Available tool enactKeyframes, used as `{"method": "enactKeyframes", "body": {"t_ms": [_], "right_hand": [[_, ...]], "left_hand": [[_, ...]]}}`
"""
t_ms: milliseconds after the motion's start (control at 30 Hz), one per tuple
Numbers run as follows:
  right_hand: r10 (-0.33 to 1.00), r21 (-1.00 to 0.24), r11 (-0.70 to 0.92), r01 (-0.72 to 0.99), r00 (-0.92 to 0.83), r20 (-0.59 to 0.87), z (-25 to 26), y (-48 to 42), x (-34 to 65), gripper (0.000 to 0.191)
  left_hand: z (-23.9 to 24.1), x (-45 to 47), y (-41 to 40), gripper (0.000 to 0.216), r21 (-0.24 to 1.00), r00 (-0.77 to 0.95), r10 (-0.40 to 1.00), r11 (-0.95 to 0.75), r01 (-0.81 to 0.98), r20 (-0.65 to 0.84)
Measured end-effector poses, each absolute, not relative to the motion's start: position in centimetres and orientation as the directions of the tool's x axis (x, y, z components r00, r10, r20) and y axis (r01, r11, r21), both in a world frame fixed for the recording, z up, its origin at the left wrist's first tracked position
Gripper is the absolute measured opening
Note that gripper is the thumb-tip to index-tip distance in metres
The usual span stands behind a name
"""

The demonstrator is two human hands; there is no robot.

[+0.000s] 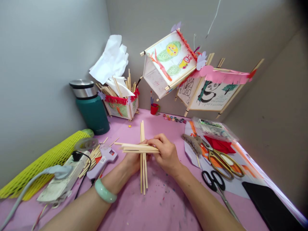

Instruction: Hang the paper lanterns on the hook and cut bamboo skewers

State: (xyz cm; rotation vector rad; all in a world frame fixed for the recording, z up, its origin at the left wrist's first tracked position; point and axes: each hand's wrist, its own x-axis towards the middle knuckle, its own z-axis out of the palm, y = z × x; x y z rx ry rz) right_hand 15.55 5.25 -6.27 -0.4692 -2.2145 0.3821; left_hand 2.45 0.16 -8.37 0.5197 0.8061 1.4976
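Over the middle of the table, my right hand [166, 153] pinches the right end of a bundle of thin wooden sticks [134, 148] lying crosswise. My left hand [134, 159] is closed behind the crossing, largely covered by the sticks. It appears to grip a second bundle of wooden sticks [143, 175], which points away from me and passes beneath the crosswise one. A pale green bangle [105, 191] circles my left wrist. Left of that hand lies a lilac glue gun [102, 162], and behind it a pile of short sticks [92, 157].
Two stick-framed paper lanterns [168, 57] [215, 93] hang at the back. A teal bottle [92, 112], a decorated box of sticks [121, 109] and a power strip [63, 179] stand left. Gold-handled scissors [226, 163], black-handled scissors [218, 184] and a black tablet-like slab [271, 205] lie right.
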Motion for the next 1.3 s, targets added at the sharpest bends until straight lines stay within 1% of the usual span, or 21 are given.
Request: {"method": "enactKeyframes", "body": {"t_ms": [67, 133, 233, 300, 367, 433, 533, 600, 667, 833, 1000, 1167, 1300], "right_hand": [[0.524, -0.497, 0.840, 0.217, -0.563, 0.639, -5.4, 4.8, 15.5, 0.018], [0.599, -0.602, 0.769, 0.214, -0.569, 0.563, -4.4, 4.1, 15.3, 0.013], [0.714, -0.750, 0.619, 0.232, -0.564, 0.415, -3.5, 3.3, 15.0, 0.018], [0.767, -0.801, 0.539, 0.260, -0.545, 0.339, -3.7, 3.3, 14.7, 0.021], [0.802, -0.844, 0.470, 0.259, -0.525, 0.285, -4.3, 3.6, 14.4, 0.019], [0.820, -0.900, 0.381, 0.210, -0.526, 0.225, -5.1, 4.0, 14.2, 0.017], [0.798, -0.964, 0.231, 0.128, -0.592, 0.113, -5.8, 4.6, 14.1, 0.017], [0.771, -0.982, 0.159, 0.097, -0.634, 0.062, -5.7, 4.6, 14.0, 0.017], [0.756, -0.991, 0.112, 0.066, -0.654, 0.042, -5.6, 4.6, 14.0, 0.017], [0.746, -0.996, 0.068, 0.051, -0.666, 0.017, -5.6, 4.6, 14.1, 0.013], [0.742, -1.000, -0.012, -0.015, -0.670, 0.001, -6.0, 4.6, 14.1, 0.012], [0.720, -1.000, -0.002, 0.004, -0.694, -0.004, -6.5, 4.8, 14.1, 0.012], [0.740, -0.997, -0.073, -0.026, -0.671, -0.037, -6.3, 5.0, 14.2, 0.011]], "left_hand": [[-8.2, 2.5, 0.2, 0.014, 0.723, -0.095, 0.978, 0.070, -0.687, -0.184], [-8.0, 2.6, 0.2, 0.014, 0.706, -0.092, 0.974, 0.083, -0.704, -0.207], [-7.6, 2.9, 0.0, 0.016, 0.687, -0.082, 0.970, 0.101, -0.720, -0.229], [-7.3, 3.1, -0.1, 0.016, 0.677, -0.087, 0.969, 0.097, -0.730, -0.232], [-7.0, 3.2, -0.2, 0.019, 0.668, -0.087, 0.969, 0.094, -0.738, -0.233], [-6.9, 3.3, -0.2, 0.023, 0.662, -0.072, 0.969, 0.105, -0.742, -0.236], [-7.0, 3.4, -0.2, 0.028, 0.678, -0.036, 0.977, 0.120, -0.725, -0.212], [-7.2, 3.4, -0.1, 0.030, 0.695, -0.015, 0.983, 0.117, -0.710, -0.181], [-7.3, 3.4, -0.1, 0.031, 0.711, -0.004, 0.987, 0.113, -0.694, -0.161], [-7.3, 3.4, -0.1, 0.035, 0.750, 0.005, 0.987, 0.126, -0.650, -0.162], [-7.3, 3.4, -0.1, 0.034, 0.737, -0.015, 0.984, 0.121, -0.665, -0.175], [-7.4, 3.4, -0.2, 0.035, 0.736, -0.029, 0.977, 0.140, -0.662, -0.212], [-7.4, 3.3, -0.1, 0.032, 0.724, -0.012, 0.979, 0.142, -0.675, -0.203]]}}
